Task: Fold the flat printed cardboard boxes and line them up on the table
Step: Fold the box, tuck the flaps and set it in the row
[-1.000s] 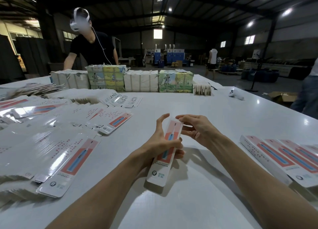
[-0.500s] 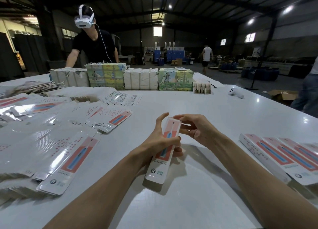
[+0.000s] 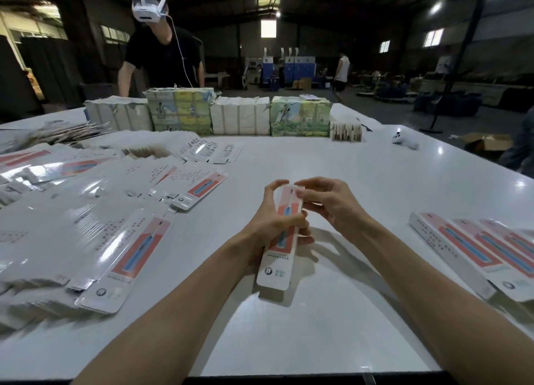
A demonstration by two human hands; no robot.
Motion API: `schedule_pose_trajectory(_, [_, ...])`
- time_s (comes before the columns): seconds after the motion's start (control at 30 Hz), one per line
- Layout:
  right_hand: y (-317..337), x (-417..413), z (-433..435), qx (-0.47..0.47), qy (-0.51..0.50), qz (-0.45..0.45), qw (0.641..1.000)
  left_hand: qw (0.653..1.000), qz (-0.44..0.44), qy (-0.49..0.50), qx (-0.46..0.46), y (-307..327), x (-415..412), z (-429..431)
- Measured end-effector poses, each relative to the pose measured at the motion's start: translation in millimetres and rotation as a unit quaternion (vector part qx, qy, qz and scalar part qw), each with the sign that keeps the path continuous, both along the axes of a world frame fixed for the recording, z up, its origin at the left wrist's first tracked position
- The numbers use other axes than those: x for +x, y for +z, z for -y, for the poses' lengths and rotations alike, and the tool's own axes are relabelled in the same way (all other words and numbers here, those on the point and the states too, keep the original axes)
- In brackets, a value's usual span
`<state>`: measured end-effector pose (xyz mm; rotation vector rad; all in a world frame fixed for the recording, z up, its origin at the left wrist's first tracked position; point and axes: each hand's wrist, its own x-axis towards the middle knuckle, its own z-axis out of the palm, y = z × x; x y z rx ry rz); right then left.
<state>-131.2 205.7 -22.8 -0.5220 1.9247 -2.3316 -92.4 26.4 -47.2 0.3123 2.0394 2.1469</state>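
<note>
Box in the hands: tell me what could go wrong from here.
1. The right hand works the far end of the box while the left hand grips only its middle; the thin card could crease, or the flap could tuck crooked.
2. The near end of the box hangs free above the table, so it could slip from the grip.

Only one mark reads: "X-S1"
The lower white end of the box (image 3: 276, 269) carries "X-S1" beside a round tooth logo; the small line above it is blurred. Print on the flat boxes (image 3: 130, 257) and the folded boxes (image 3: 468, 248) is too blurred to read.
</note>
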Motion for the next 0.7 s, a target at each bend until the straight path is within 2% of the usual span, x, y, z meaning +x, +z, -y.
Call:
schedule_pose_trajectory(0.13, [-3,4,0,-0.009,-0.009,0.008,1.0,1.0,0.01,-0.006,0.003,1,3,-2])
schedule_pose_trajectory(0.23, [-7,6,4,-0.009,-0.01,-0.003,1.0,0.998,0.028,-0.005,0.049,3,7,-3])
schedule_pose_trajectory(0.33, [-8,11,10,0.12,-0.071,-0.088,0.986,0.991,0.029,0.027,0.127,7,7,-7])
schedule_pose_trajectory(0.43, [-3,20,16,0.289,-0.166,-0.226,0.915,0.984,0.056,0.038,0.162,10,7,-5])
schedule_pose_trajectory(0.5, [4,28,19,0.389,-0.171,-0.276,0.862,0.977,0.082,0.028,0.197,12,10,-1])
schedule_pose_trajectory(0.6, [11,41,26,0.514,-0.085,-0.265,0.811,0.958,0.098,0.025,0.27,11,8,5])
schedule_pose_trajectory(0.7, [12,49,30,0.56,-0.049,-0.247,0.789,0.952,0.075,0.014,0.298,8,2,8])
